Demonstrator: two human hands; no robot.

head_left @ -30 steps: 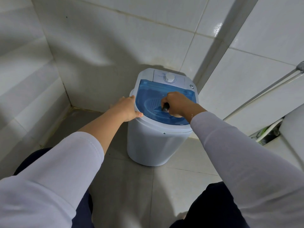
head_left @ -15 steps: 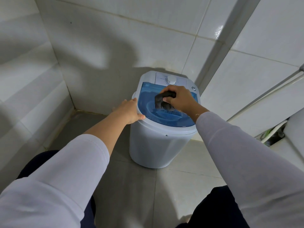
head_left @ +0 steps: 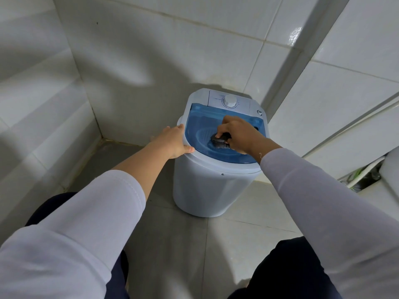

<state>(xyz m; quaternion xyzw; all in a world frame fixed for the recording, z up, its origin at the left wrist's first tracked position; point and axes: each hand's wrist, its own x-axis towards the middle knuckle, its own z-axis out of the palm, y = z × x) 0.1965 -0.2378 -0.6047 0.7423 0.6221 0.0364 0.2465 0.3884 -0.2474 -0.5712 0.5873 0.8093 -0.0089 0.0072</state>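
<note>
A small white washing machine [head_left: 207, 190] stands on the tiled floor in a corner. Its top has a see-through blue lid [head_left: 198, 134] and, behind that, a white dial [head_left: 229, 101]. My right hand [head_left: 239, 134] holds a dark crumpled cloth [head_left: 220, 141] and presses it on the blue lid. My left hand [head_left: 174, 141] grips the machine's left rim, thumb on top. Both arms wear pale long sleeves.
White tiled walls close in at the left and behind the machine. A white pipe [head_left: 349, 128] runs along the right wall. At the right edge a white fixture [head_left: 390, 169] shows, with green and dark items [head_left: 362, 175] beside it. My dark-trousered knees are at the bottom.
My right hand has moved with the cloth from the lid's far part down toward its middle. The left hand stays on the rim.
</note>
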